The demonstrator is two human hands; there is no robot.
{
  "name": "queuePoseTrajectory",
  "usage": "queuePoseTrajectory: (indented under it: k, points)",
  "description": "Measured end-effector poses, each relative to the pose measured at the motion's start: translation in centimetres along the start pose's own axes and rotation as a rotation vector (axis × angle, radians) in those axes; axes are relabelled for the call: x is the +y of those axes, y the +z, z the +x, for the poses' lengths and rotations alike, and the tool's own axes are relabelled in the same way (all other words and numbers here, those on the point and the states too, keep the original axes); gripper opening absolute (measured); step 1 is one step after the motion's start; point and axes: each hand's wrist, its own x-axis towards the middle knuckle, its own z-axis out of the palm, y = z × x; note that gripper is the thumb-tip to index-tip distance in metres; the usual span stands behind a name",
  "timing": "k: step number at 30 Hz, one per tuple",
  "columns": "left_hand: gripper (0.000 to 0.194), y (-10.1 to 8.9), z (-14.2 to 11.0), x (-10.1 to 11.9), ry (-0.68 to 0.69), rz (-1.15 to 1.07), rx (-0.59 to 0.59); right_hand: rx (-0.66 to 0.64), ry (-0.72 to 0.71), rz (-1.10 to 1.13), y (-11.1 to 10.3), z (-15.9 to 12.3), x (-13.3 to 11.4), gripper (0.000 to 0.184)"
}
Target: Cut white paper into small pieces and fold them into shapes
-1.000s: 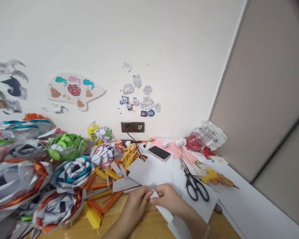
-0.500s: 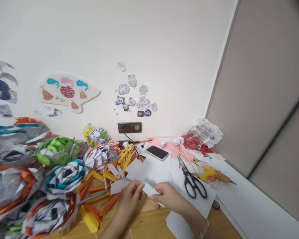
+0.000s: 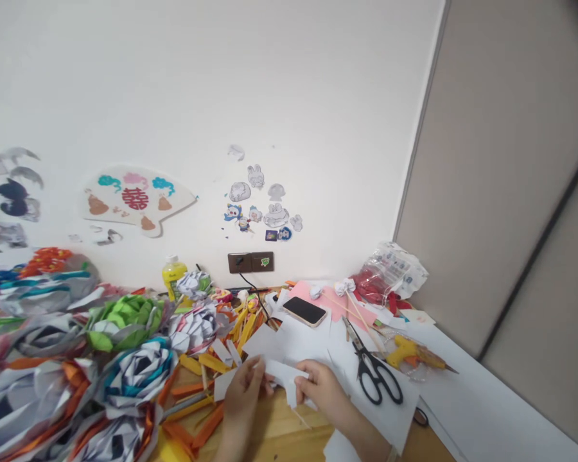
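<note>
A small white piece of paper (image 3: pixel 284 375) is stretched between my two hands, low over the wooden table (image 3: pixel 284 430). My left hand (image 3: pixel 245 385) pinches its left end, fingers closed. At the other end, my right hand (image 3: pixel 320 388) grips the paper between thumb and fingers, and a flap of it hangs below. Black-handled scissors (image 3: pixel 373 369) lie with blades partly apart on white sheets to the right of my right hand. Loose white sheets (image 3: pixel 301 343) lie just beyond my hands.
Folded paper flowers (image 3: pixel 139 372) crowd the left side. Orange and yellow paper strips (image 3: pixel 212 362) lie beside my left hand. A phone (image 3: pixel 304 311) rests on the sheets; a yellow glue gun (image 3: pixel 411 354) is at right. A yellow bottle (image 3: pixel 173 276) stands by the wall near a socket (image 3: pixel 250 262).
My hands have moved slightly apart, and the paper now shows wider between them with a flap hanging down. The whole view has shifted, so everything sits lower.
</note>
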Motion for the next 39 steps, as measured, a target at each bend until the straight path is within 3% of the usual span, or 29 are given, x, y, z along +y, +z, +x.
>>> queuePoseTrajectory:
  k: [3,6,11,15,18,24,27,33,39]
  points:
    - [0.049,1.4,0.5,0.3,-0.124,-0.068,0.022,0.176,-0.061,-0.127,0.2,1.1,-1.2,0.021]
    - [0.047,3.4,0.9,2.9,-0.034,0.047,-0.165,0.27,-0.14,-0.272,0.3,2.4,-3.8,0.025]
    - [0.044,5.8,1.7,9.1,0.131,0.169,-0.212,0.304,-0.277,-0.632,0.5,3.8,-8.9,0.029]
    - [0.046,5.9,2.9,11.7,0.193,0.249,-0.229,0.222,-0.263,-0.684,-0.2,3.9,-11.6,0.025]
    - [0.046,5.7,4.2,12.1,0.261,0.272,-0.234,0.072,-0.292,-0.687,-1.4,3.8,-13.3,0.018]
    - [0.052,5.4,6.2,12.3,0.215,0.275,-0.274,-0.011,-0.167,-0.587,-3.9,4.2,-15.6,0.049]
    - [0.053,5.5,6.5,13.0,0.149,0.207,-0.365,-0.029,-0.289,-0.587,-4.7,4.8,-15.3,0.057]
    - [0.05,5.2,6.4,14.0,0.073,0.126,-0.419,-0.086,-0.642,-0.631,-6.1,5.9,-14.6,0.032]
    - [0.043,5.4,5.6,14.2,0.057,0.161,-0.488,-0.089,-0.7,-0.669,-7.2,5.4,-14.9,0.03]
